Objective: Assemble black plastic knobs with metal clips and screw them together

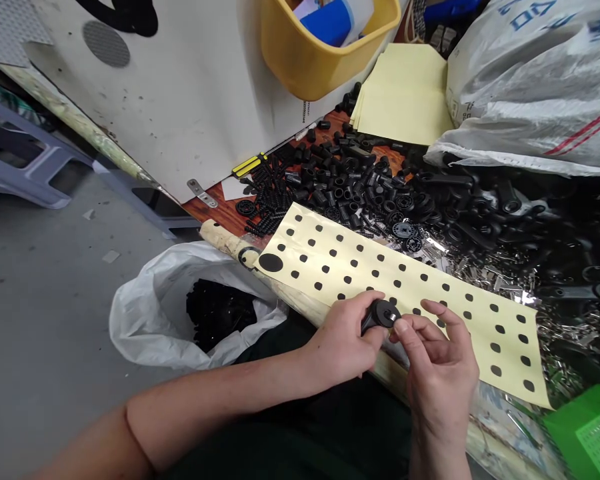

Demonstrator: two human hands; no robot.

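Note:
In my left hand [347,337] is a black plastic part [383,311] with a round, disc-like end turned up, gripped between thumb and fingers. A small shiny metal clip [393,317] shows at the disc's edge. The thumb and index finger of my right hand [437,357] pinch at this clip, while its other fingers are loosely curled. Both hands are above the near edge of a yellow sheet [410,283] printed with rows of black dots. How deep the clip sits in the part is hidden by my fingertips.
Behind the sheet lie heaps of black plastic pieces [350,180] and loose metal clips [490,273]. A white bag [150,300] with black parts hangs at the left. Around the bench are a yellow bin [325,70], a white sack [545,87] and a green basket [570,420].

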